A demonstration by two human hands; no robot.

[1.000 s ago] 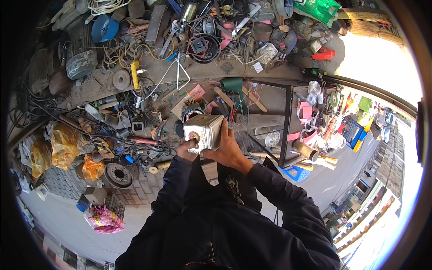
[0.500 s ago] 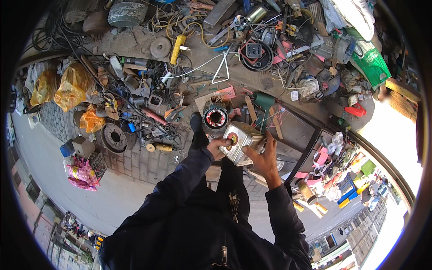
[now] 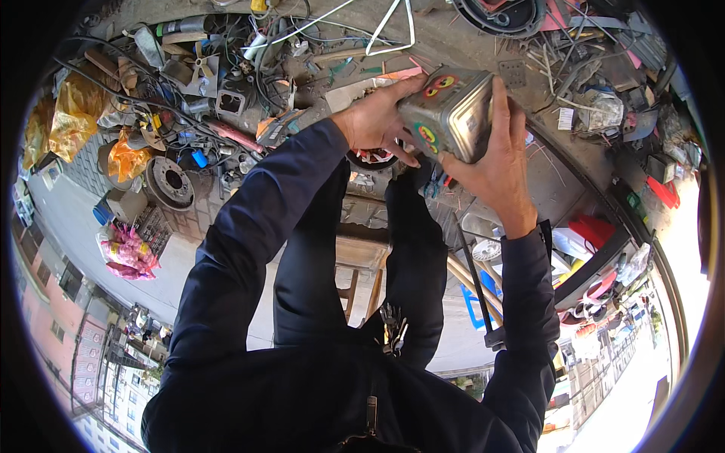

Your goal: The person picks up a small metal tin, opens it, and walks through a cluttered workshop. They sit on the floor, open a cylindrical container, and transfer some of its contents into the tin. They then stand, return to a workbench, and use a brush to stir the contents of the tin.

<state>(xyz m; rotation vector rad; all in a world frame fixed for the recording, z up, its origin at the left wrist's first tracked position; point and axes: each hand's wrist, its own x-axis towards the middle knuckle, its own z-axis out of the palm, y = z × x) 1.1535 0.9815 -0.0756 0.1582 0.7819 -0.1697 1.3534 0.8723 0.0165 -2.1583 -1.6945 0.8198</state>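
A square metal tin (image 3: 447, 112) with colourful stickers on its side is raised and tilted between my hands. My left hand (image 3: 375, 113) holds its upper left, index finger along the top and other fingers curled below. My right hand (image 3: 495, 170) grips the opposite side, fingers up over the lid's edge and thumb at the lower corner. Beneath my left hand, partly hidden, lies a round part with red-and-white insides (image 3: 371, 156). My knees and a bunch of keys (image 3: 393, 330) show below.
Cluttered ground (image 3: 343, 34) holds cables, scraps and tools. At left are a wheel rim (image 3: 170, 183), orange bags (image 3: 127, 158) and a pink sack (image 3: 126, 249). A black metal frame (image 3: 574, 189) and blue stool (image 3: 476, 302) stand at right; a wooden seat (image 3: 355, 249) is beneath me.
The tin has risen away from my body and turned, showing different stickers and its lid. Both arms have stretched forward with it. The head view has also shifted.
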